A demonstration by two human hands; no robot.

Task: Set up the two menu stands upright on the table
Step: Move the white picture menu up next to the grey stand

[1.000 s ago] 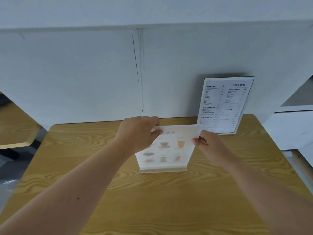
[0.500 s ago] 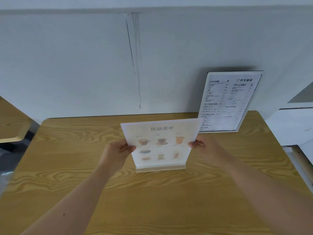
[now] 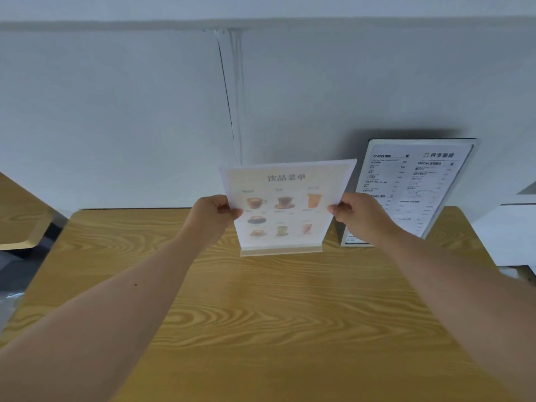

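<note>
Fingers of the left hand (image 3: 213,211) and right hand (image 3: 352,211) pinch the side edges of the pale, clear-acrylic drinks menu stand (image 3: 285,207) at frame centre. A second ago the left gripped its top; now the stand is upright, base on the wood-grain table (image 3: 261,314). The white text menu stand (image 3: 412,190) stands right of centre, so release probably remains.

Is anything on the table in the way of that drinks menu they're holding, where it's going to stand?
Nothing visible blocks it. Both the left hand and right hand grip the sides of the drinks menu stand, its base at the bare wooden table. The black-framed menu stand stands to its right, against the wall.
</note>
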